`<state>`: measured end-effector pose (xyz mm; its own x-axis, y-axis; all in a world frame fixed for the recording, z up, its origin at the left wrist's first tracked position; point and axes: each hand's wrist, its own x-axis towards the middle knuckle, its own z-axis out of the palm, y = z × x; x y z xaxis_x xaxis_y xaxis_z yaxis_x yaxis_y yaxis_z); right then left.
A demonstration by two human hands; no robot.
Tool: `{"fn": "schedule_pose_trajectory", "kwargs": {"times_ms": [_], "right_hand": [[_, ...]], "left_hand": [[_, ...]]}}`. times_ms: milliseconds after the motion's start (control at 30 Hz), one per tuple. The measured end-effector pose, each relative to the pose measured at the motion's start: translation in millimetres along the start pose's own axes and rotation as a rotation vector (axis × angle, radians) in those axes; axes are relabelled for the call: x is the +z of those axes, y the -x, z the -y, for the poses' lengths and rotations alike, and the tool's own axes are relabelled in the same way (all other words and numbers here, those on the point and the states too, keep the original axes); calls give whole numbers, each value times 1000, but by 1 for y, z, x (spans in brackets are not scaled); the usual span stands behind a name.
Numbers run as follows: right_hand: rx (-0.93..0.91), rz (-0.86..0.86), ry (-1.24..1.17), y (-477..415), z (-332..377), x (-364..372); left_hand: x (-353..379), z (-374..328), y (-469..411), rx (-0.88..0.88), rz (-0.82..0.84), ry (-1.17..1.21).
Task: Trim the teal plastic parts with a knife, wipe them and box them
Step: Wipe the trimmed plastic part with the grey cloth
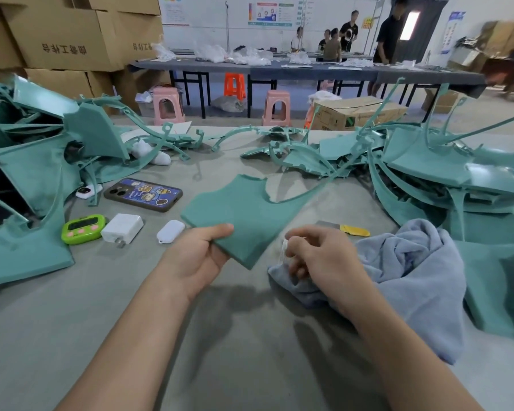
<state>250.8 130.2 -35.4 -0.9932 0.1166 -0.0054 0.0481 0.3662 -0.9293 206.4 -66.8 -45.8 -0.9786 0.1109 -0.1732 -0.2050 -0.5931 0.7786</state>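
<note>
The left hand pinches the near corner of a flat teal part, thumb on top and fingers underneath. The part slants up and away from that hand, its far end carrying a thin curved strip. The right hand sits just right of the part's corner, over the near edge of a crumpled cloth. Its fingers are curled, with something small and pale at the fingertips. The blur hides whether they grip that, a fold of the cloth, or nothing. A knife with a yellow handle lies on the table just beyond the right hand, and no hand touches it. With the knife down and the right hand at the cloth, this looks like the change from trimming to wiping. I cannot tell whether the part's edges are already clean. The next move probably calls for a firm hold on the cloth and strokes across the part's face. The left hand would need to keep the part steady, since a corner pinch lets it swing. More teal parts are heaped left of the left hand and right of the right hand. A phone, a green timer and a white charger lie left of the left hand. The nearest box sits well beyond both hands, past the table's far edge, so boxing would mean a long reach.
</note>
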Motion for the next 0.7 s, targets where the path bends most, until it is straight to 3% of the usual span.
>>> {"fn": "schedule_pose_trajectory", "kwargs": {"times_ms": [67,100,267,400,567,700], "right_hand": [[-206,-133,357,7,1,-10],[-272,-118,468,10,3,-17],[-180,305,866,12,6,-35],[-190,174,769,3,-3,-25],[-375,-178,371,2,1,-7],[-462,-237,423,-7,22,21]], "left_hand": [[-5,-5,-3,71,-80,-7],[-7,-6,-4,98,-122,-36],[-4,4,-8,224,-190,-225],[-1,8,-7,247,-124,-318],[-1,10,-4,256,-5,-507],[3,11,1,315,145,-608]]}}
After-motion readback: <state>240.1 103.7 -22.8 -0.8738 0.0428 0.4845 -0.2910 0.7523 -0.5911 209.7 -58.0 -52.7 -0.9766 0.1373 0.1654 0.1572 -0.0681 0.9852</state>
